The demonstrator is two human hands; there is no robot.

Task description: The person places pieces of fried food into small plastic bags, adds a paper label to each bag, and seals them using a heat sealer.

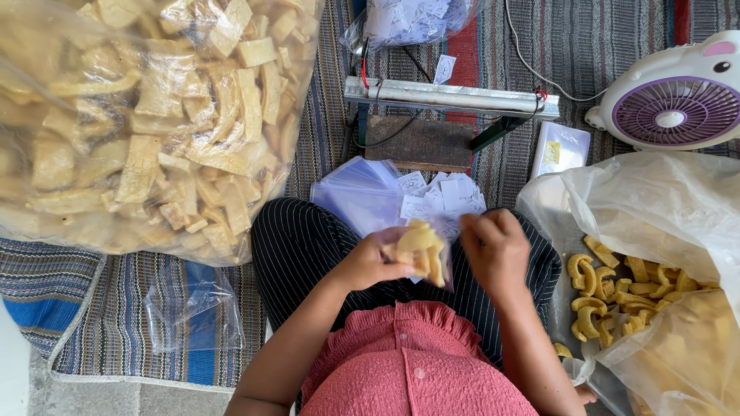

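Note:
My left hand grips a small clear plastic bag filled with yellow curved crackers, held over my lap. My right hand is at the bag's upper right edge, fingers pinched on its open mouth. Just beyond the hands, a stack of empty clear bags and several small white paper labels lie on the striped mat. A large open plastic sack of the same yellow curved crackers sits to my right.
A huge clear sack of pale square crackers fills the left. A metal bar heat sealer on a wooden base lies ahead, with a bag of labels behind it. A small white and purple fan stands far right. An empty bag lies lower left.

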